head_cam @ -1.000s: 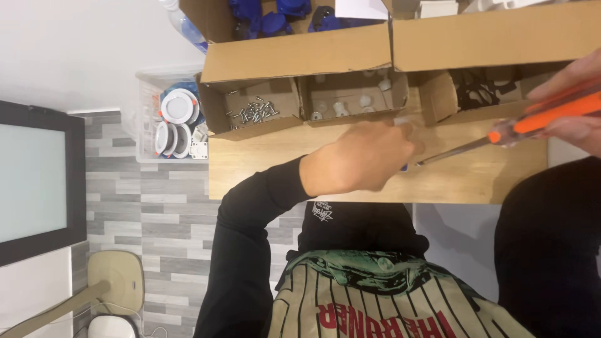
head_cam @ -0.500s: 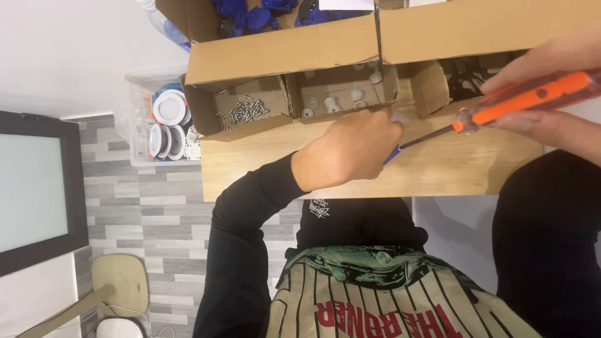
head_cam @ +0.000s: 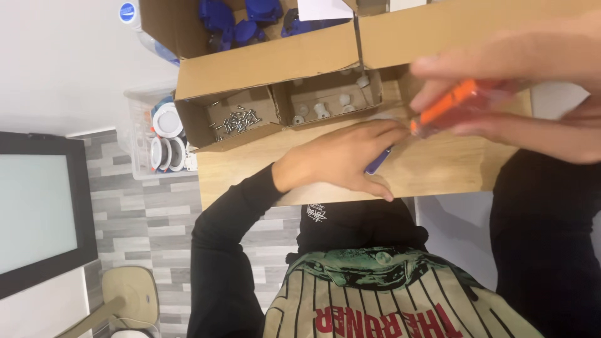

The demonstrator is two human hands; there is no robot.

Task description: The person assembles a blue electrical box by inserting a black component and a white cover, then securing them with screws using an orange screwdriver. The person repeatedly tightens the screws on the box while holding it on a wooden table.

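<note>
My left hand point(head_cam: 338, 159) lies flat on the wooden table point(head_cam: 451, 169), fingers pressed over a small blue part point(head_cam: 377, 161) that mostly hides under them. My right hand point(head_cam: 532, 94) is blurred at the upper right and grips an orange-handled screwdriver point(head_cam: 451, 106). The shaft slants down-left toward the blue part, and the tip is hidden by my left fingers. Both arms wear black sleeves.
An open cardboard box point(head_cam: 263, 62) stands at the table's far edge, with a compartment of loose screws point(head_cam: 238, 119) and one of small white parts point(head_cam: 325, 103). Behind it are blue parts point(head_cam: 250, 19). A clear bin of reels point(head_cam: 159, 134), a dark screen point(head_cam: 37, 213) and a chair point(head_cam: 128, 294) are at left.
My right hand with the screwdriver has swung in closer and higher, toward my left hand, and now looks large and blurred. My left hand stays on the blue part.
</note>
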